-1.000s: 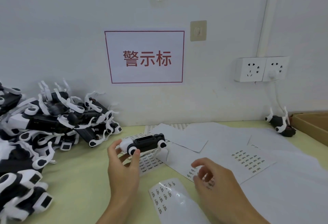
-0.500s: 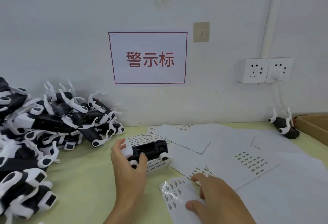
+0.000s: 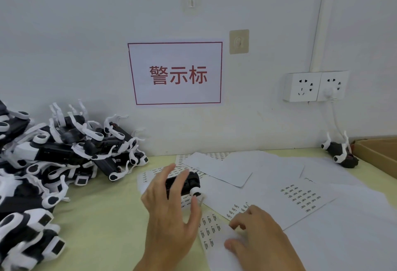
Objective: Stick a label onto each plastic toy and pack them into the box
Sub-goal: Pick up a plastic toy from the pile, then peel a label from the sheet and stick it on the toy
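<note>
My left hand (image 3: pixel 171 212) holds a black-and-white plastic toy (image 3: pixel 191 181) low over the label sheets, fingers laid over its top and thumb against its white wheel. My right hand (image 3: pixel 257 236) rests on a small label sheet (image 3: pixel 211 227) at the front, bent fingertips touching the paper; I see no label between them. At the left, several more toys lie in a large pile (image 3: pixel 53 159). The cardboard box (image 3: pixel 378 154) stands at the right edge, with a single toy (image 3: pixel 341 154) lying beside it.
Several white sheets, some printed with small labels (image 3: pixel 300 197), overlap across the yellow-green table (image 3: pixel 103 217). On the wall behind it hang a red-bordered sign (image 3: pixel 176 73) and a double socket (image 3: pixel 315 86) with a cable plugged in.
My left hand has lowered the toy toward the sheets and spread its fingers over it. My right hand moved onto the small label sheet and bent its fingertips against it.
</note>
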`<act>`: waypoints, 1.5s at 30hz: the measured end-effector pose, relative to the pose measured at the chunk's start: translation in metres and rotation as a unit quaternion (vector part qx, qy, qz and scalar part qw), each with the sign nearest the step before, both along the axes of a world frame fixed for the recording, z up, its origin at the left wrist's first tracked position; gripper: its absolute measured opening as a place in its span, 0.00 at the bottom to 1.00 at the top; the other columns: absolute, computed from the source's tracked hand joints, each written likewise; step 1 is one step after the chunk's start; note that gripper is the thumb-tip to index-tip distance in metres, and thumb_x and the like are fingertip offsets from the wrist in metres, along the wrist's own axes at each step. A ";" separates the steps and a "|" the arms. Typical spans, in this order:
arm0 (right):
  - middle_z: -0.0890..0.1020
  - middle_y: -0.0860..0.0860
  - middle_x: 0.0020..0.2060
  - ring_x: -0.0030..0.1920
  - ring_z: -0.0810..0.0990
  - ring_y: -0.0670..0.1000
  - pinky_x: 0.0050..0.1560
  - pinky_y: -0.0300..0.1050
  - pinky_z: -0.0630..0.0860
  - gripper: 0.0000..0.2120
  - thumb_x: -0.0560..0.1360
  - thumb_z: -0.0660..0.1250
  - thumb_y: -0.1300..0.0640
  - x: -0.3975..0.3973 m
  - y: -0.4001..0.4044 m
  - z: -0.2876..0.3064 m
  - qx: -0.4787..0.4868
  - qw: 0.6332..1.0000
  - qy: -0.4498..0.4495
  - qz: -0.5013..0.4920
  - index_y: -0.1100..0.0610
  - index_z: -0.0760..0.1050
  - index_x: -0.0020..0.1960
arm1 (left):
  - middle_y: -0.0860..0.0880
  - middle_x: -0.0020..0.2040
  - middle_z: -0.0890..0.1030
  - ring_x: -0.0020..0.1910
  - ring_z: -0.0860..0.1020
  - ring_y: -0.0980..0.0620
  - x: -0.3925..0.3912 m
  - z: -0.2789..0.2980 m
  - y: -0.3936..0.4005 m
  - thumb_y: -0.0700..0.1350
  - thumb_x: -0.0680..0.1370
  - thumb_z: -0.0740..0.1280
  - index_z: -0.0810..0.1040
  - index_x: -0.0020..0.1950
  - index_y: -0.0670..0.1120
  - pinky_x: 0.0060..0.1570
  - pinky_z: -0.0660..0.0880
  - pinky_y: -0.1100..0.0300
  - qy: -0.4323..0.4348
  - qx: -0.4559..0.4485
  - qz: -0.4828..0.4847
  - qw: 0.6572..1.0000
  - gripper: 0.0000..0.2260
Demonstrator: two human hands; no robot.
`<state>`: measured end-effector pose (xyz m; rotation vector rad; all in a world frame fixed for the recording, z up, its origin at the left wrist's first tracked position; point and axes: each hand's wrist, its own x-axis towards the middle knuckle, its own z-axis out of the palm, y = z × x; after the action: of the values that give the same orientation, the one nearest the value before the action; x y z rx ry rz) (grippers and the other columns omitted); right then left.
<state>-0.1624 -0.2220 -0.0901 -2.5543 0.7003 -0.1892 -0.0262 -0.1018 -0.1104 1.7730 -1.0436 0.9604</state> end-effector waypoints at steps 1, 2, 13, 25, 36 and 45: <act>0.75 0.41 0.47 0.50 0.73 0.40 0.45 0.35 0.68 0.07 0.71 0.72 0.44 0.000 -0.002 0.000 0.036 0.999 -0.027 -0.017 0.40 0.76 0.48 | 0.45 0.69 0.68 0.67 0.67 0.47 0.000 0.000 0.000 0.48 0.76 0.62 0.67 0.69 0.48 0.70 0.53 0.60 -0.008 0.010 -0.014 1.000 0.21; 0.79 0.43 0.43 0.44 0.76 0.39 0.43 0.33 0.71 0.06 0.70 0.74 0.46 0.000 -0.004 0.000 0.085 0.994 -0.064 -0.037 0.41 0.77 0.44 | 0.46 0.69 0.68 0.68 0.67 0.48 -0.001 0.000 0.000 0.48 0.76 0.62 0.67 0.69 0.47 0.71 0.52 0.62 -0.010 0.015 -0.026 1.000 0.21; 0.86 0.50 0.39 0.39 0.86 0.56 0.40 0.51 0.82 0.21 0.71 0.73 0.68 -0.005 -0.033 0.002 0.362 0.883 -0.277 -0.110 0.45 0.75 0.54 | 0.62 0.52 0.75 0.53 0.75 0.59 -0.021 0.003 -0.004 0.50 0.76 0.60 0.68 0.58 0.63 0.53 0.66 0.73 0.146 -0.026 -0.100 0.984 0.13; 0.83 0.56 0.49 0.44 0.84 0.58 0.43 0.52 0.80 0.26 0.72 0.72 0.68 -0.037 -0.108 0.013 0.406 0.784 -0.386 -0.269 0.49 0.69 0.63 | 0.58 0.31 0.76 0.30 0.72 0.60 -0.036 0.006 -0.033 0.34 0.75 0.64 0.77 0.37 0.51 0.32 0.67 0.68 0.321 0.176 -0.158 0.917 0.13; 0.87 0.51 0.42 0.40 0.87 0.56 0.39 0.46 0.81 0.22 0.72 0.71 0.68 -0.022 -0.077 0.007 0.443 0.847 -0.249 -0.156 0.46 0.74 0.58 | 0.46 0.36 0.83 0.32 0.82 0.46 -0.047 -0.003 -0.057 0.39 0.82 0.64 0.77 0.51 0.42 0.33 0.77 0.59 0.555 -0.138 -0.221 0.790 0.03; 0.86 0.55 0.48 0.43 0.87 0.57 0.48 0.53 0.82 0.27 0.70 0.75 0.65 -0.012 -0.056 0.000 0.426 0.877 -0.202 -0.092 0.50 0.72 0.66 | 0.47 0.40 0.87 0.40 0.85 0.49 -0.047 -0.002 -0.053 0.38 0.79 0.69 0.79 0.52 0.45 0.41 0.81 0.56 0.564 -0.096 -0.223 0.790 0.03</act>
<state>-0.1744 -0.2784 -0.0901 -1.5401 0.6616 -0.3676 -0.0729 -0.1552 -0.1122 1.4176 -0.4698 -0.3328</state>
